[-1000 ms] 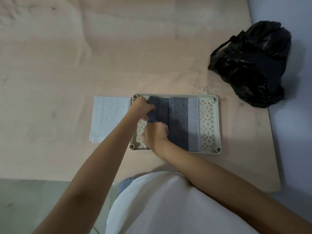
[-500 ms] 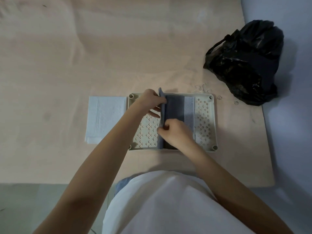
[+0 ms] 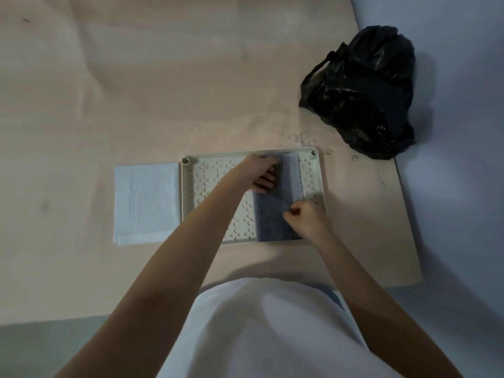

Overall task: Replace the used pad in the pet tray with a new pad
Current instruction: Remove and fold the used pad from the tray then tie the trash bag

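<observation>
Folds of dark grey used pad (image 3: 272, 216) lie doubled over in the right half of the pet tray (image 3: 185, 203), a paler fuzzy strip showing along its right edge. From the head view I see my left hand (image 3: 260, 171) with its grip curled on the pad's far end, and my right hand (image 3: 306, 218) in a narrow grip pinching, I think, the near right edge; dim light blurs it. Cream plastic tray, perforated with small chevron cut-outs, sits on the pale wooden desk (image 3: 109, 91). Soft white new pad (image 3: 146, 201) lies flat, touching the tray's left rim. Crinkled black plastic bag (image 3: 362, 94) sits far right.
</observation>
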Demonstrator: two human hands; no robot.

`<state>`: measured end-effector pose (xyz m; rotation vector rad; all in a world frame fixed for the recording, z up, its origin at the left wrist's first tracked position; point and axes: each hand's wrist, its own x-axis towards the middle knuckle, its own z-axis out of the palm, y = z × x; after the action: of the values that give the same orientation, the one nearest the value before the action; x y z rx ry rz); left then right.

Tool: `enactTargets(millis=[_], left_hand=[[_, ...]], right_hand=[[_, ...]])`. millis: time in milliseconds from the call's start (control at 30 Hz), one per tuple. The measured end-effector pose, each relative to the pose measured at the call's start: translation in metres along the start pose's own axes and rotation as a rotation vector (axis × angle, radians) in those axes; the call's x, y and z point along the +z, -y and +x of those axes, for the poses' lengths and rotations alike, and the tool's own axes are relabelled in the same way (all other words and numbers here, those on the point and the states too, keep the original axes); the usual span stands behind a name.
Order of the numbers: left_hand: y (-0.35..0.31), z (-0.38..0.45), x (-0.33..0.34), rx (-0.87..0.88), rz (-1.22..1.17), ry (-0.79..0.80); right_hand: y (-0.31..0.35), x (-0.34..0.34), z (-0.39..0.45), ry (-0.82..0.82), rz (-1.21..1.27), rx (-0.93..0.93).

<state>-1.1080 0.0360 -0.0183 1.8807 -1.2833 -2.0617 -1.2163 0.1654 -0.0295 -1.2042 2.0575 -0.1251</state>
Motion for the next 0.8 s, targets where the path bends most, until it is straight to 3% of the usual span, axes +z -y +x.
enactTargets(millis=[200, 267, 333, 400, 467, 533, 600, 667, 700, 800], left_hand=[[0.026, -0.002, -0.027, 0.060, -0.497, 0.179], [0.043, -0.005, -0.035, 0.135, -0.687, 0.129], [0.060, -0.009, -0.037, 0.236, -0.734, 0.031], [0.077, -0.016, -0.033, 0.387, -0.537, -0.101], [0.091, -0.020, -0.027, 0.556, -0.140, -0.215], [0.096, -0.020, -0.017, 0.651, 0.186, -0.166], [0.090, -0.021, -0.009, 0.585, 0.075, -0.101], [0.083, -0.019, -0.005, 0.529, -0.061, -0.174], [0.081, -0.018, -0.006, 0.568, 0.046, -0.251], [0.085, -0.011, -0.013, 0.879, 0.775, -0.412]], right_hand=[[0.001, 0.006, -0.004, -0.046, -0.064, -0.004], [0.000, 0.007, -0.005, -0.076, -0.071, -0.055], [-0.004, 0.007, -0.005, -0.167, -0.109, -0.131], [-0.009, 0.008, -0.005, -0.258, -0.118, -0.178], [-0.013, 0.008, -0.005, -0.275, -0.069, -0.196], [-0.016, 0.008, -0.004, -0.263, -0.006, -0.209], [-0.019, 0.006, -0.001, -0.249, 0.044, -0.204], [-0.020, 0.003, 0.002, -0.241, 0.117, -0.187], [-0.019, 0.002, 0.002, -0.238, 0.153, -0.186], [-0.015, 0.004, 0.002, -0.216, 0.182, -0.241]])
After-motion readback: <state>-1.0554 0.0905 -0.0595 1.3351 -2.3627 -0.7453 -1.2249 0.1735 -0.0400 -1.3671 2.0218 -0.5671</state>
